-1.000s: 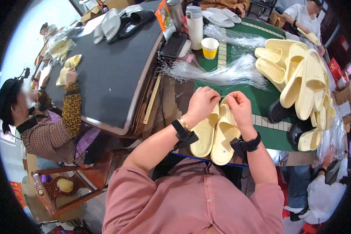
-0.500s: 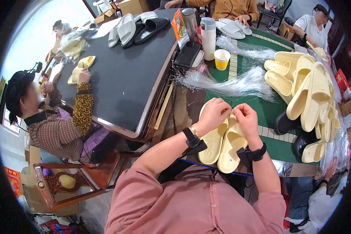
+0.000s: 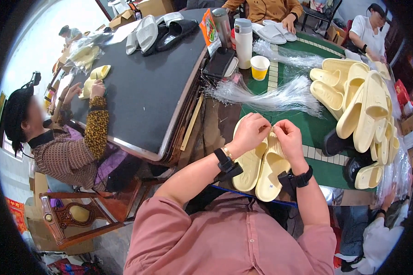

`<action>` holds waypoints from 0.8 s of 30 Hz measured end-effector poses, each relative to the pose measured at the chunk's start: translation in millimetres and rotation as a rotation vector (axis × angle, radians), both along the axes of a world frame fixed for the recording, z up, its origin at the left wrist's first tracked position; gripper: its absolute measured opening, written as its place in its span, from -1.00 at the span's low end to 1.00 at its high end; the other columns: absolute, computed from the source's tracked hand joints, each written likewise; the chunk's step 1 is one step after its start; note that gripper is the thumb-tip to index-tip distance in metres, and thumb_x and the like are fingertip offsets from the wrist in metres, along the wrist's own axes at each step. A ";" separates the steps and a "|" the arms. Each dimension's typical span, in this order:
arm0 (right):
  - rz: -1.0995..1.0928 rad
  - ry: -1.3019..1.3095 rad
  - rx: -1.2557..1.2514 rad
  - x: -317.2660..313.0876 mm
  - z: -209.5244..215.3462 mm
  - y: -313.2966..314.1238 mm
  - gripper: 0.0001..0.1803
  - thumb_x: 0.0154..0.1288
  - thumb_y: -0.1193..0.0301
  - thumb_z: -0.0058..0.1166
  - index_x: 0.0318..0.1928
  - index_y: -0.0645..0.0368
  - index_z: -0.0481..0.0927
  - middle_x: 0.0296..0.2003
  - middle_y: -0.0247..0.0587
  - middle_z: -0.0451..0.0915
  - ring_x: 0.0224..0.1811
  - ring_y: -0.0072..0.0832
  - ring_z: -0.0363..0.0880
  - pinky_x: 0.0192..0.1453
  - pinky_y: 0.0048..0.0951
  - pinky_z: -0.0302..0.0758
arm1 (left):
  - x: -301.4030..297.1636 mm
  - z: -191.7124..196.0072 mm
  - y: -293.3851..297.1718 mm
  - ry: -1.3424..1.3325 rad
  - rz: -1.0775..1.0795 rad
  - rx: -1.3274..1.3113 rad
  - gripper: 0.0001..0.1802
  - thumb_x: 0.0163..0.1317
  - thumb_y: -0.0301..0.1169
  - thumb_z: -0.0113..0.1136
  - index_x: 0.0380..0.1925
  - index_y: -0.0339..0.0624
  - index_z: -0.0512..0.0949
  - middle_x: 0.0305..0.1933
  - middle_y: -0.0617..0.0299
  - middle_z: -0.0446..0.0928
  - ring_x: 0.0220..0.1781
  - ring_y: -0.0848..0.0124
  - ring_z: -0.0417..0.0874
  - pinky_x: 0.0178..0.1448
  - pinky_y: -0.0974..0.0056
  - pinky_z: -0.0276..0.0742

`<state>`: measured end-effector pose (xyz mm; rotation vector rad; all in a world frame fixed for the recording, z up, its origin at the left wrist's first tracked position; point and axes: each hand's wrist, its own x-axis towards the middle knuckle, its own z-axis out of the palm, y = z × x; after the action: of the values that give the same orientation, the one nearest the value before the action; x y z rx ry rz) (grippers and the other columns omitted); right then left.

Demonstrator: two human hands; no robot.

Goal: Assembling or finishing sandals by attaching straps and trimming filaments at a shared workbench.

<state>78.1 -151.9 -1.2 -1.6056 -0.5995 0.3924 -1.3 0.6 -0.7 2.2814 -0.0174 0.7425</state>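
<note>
A pair of pale yellow slide slippers [image 3: 269,182] lies side by side at the near edge of the table, heels toward me. Over their front ends, my left hand [image 3: 251,133] and my right hand [image 3: 287,138] meet almost fingertip to fingertip. Both are closed in a pinch; what is between the fingers is too small to make out. Just beyond them stretches a loose bundle of thin clear plastic strands [image 3: 280,101]. To the right, several more pale yellow slippers [image 3: 368,112] are heaped up, with black slippers [image 3: 352,170] partly under them.
Behind the strands stand a yellow-and-white paper cup [image 3: 259,68], a white bottle [image 3: 243,43] and a dark phone-like case [image 3: 219,63]. A dark table [image 3: 137,101] adjoins on the left, where a co-worker [image 3: 69,142] handles a yellow slipper. Other people sit at the far side.
My hands stay nearly in place, still pinched together above the slippers. At the left, the co-worker's far hand has moved toward the yellow slipper.
</note>
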 end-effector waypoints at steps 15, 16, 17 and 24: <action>-0.049 -0.009 0.011 -2.0 -1.0 -0.1 -0.89 0.27 0.50 0.11 -0.26 0.29 0.61 -0.45 -0.45 0.58 -0.41 -0.75 0.46 -0.29 -0.64 0.42 | -0.1 2.0 -0.9 0.048 0.004 -0.040 -0.91 0.07 -0.42 0.28 -0.47 -0.19 0.62 -0.39 0.14 0.55 -0.24 0.12 0.54 -0.13 0.13 0.45; -0.032 -0.005 0.017 -1.9 0.1 0.4 -0.89 0.27 0.50 0.11 -0.26 0.29 0.61 -0.45 -0.45 0.58 -0.41 -0.75 0.45 -0.29 -0.64 0.42 | 1.0 2.5 0.5 0.067 0.012 -0.014 -0.90 0.07 -0.41 0.29 -0.48 -0.20 0.61 -0.39 0.13 0.56 -0.24 0.13 0.55 -0.14 0.13 0.45; -0.016 -0.001 0.023 -1.8 0.5 0.2 -0.89 0.27 0.50 0.11 -0.26 0.29 0.61 -0.46 -0.44 0.58 -0.41 -0.75 0.45 -0.29 -0.64 0.42 | 0.0 2.3 0.3 0.049 0.015 -0.003 -0.90 0.07 -0.41 0.29 -0.47 -0.20 0.61 -0.38 0.14 0.57 -0.25 0.13 0.55 -0.14 0.12 0.45; -0.061 -0.039 -0.033 -2.2 5.4 -1.0 -0.87 0.24 0.48 0.11 -0.28 0.30 0.62 -0.50 -0.41 0.57 -0.45 -0.73 0.44 -0.32 -0.61 0.43 | -0.4 5.6 -1.2 0.075 0.004 -0.045 -0.91 0.07 -0.44 0.30 -0.45 -0.22 0.61 -0.39 0.17 0.56 -0.27 0.17 0.55 -0.18 0.16 0.46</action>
<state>76.0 -152.9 4.2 -1.6618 -0.5743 0.3276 -1.7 -0.5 5.0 2.2657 0.0379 0.6522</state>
